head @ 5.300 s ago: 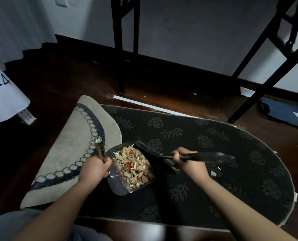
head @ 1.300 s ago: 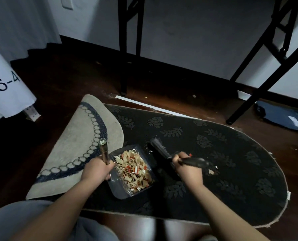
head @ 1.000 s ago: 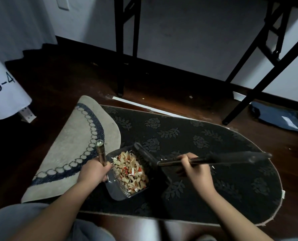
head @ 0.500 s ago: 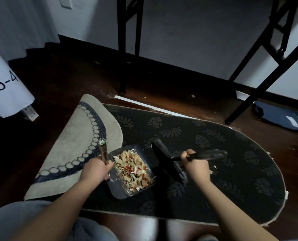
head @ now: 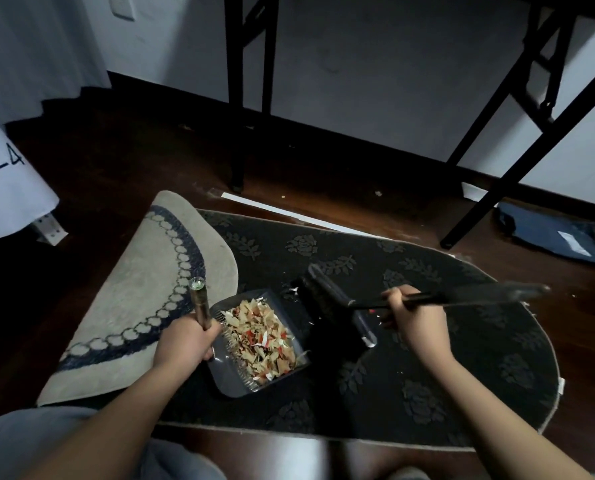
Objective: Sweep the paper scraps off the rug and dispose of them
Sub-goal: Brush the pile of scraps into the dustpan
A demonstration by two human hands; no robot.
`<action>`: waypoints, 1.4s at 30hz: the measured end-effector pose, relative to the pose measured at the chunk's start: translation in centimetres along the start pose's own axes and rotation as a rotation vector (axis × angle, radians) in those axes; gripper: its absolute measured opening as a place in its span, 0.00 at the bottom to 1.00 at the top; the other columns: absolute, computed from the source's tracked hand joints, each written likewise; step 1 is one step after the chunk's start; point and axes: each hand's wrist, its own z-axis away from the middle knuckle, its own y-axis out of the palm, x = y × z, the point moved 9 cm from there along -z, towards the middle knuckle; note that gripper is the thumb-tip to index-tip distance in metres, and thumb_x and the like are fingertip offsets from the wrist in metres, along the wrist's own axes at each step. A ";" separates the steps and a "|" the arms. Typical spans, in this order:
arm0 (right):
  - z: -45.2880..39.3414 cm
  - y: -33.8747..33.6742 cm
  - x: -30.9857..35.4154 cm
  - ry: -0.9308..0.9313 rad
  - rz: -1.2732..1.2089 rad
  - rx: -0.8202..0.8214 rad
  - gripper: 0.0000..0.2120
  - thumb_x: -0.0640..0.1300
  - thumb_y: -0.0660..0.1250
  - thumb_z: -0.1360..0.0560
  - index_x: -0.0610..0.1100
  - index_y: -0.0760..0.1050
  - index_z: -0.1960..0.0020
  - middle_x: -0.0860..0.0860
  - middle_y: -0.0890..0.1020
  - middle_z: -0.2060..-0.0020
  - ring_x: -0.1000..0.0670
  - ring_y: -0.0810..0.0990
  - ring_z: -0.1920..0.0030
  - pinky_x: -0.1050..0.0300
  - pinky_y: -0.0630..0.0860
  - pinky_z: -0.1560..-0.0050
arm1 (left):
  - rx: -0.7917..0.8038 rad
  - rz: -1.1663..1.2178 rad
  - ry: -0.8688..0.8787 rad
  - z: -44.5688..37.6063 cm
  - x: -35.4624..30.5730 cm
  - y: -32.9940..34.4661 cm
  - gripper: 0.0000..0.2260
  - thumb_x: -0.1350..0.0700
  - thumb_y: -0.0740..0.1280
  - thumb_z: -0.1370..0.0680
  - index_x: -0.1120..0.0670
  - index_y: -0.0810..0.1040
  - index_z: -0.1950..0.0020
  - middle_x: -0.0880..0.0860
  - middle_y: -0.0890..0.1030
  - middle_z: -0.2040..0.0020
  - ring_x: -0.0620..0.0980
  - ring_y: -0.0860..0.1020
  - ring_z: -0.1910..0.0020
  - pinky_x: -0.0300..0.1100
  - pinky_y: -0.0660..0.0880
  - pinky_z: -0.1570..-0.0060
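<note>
A dark oval rug [head: 410, 375] with a leaf pattern lies on the wooden floor. On it sits a grey dustpan [head: 226, 379] heaped with tan, white and red paper scraps [head: 259, 341]. My left hand [head: 185, 344] grips the dustpan's upright handle [head: 199, 303]. My right hand [head: 417, 320] grips the black handle of a brush [head: 334, 306], whose head stands at the dustpan's open right edge. A few small scraps [head: 372, 311] lie on the rug by the brush head.
A beige rug [head: 143, 292] with a blue scalloped ring overlaps the dark rug on the left. Black table legs [head: 237, 98] stand behind, and more legs [head: 518, 147] at right. A white strip [head: 289, 214] and a dark blue bag [head: 559, 237] lie on the floor.
The brush head has swung back and forth beside the dustpan, and now stands close against its open edge. The left hand and dustpan have stayed put.
</note>
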 end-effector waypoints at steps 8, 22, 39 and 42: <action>-3.7 2.3 0.3 0.092 0.072 0.006 0.15 0.52 0.58 0.23 0.46 0.75 0.64 0.48 0.83 0.70 0.46 0.83 0.64 0.51 0.78 0.55 | -0.009 0.019 0.002 0.4 -2.3 1.2 0.19 0.49 0.62 0.23 0.57 0.77 0.70 0.51 0.81 0.74 0.49 0.80 0.69 0.42 0.77 0.58; -1.2 4.6 2.5 -0.201 0.147 0.329 0.10 0.45 0.60 0.20 0.53 0.77 0.57 0.55 0.82 0.68 0.61 0.80 0.67 0.65 0.74 0.61 | 0.004 0.012 0.050 -0.2 -2.7 1.0 0.15 0.50 0.64 0.23 0.57 0.78 0.66 0.54 0.83 0.71 0.52 0.82 0.66 0.46 0.78 0.54; -1.4 0.5 -2.5 0.167 0.050 -0.005 0.11 0.50 0.60 0.21 0.49 0.76 0.60 0.47 0.82 0.65 0.42 0.81 0.58 0.51 0.75 0.58 | 0.155 -0.053 0.101 -1.5 -5.2 3.5 0.11 0.49 0.64 0.24 0.55 0.77 0.60 0.52 0.83 0.71 0.47 0.81 0.72 0.40 0.77 0.60; -1.1 3.0 -2.2 0.132 0.026 0.098 0.10 0.50 0.62 0.22 0.48 0.76 0.59 0.44 0.84 0.62 0.42 0.82 0.57 0.51 0.77 0.55 | 0.140 -0.062 0.099 -1.7 -5.1 3.5 0.11 0.48 0.63 0.24 0.55 0.77 0.60 0.52 0.83 0.71 0.47 0.81 0.71 0.40 0.77 0.59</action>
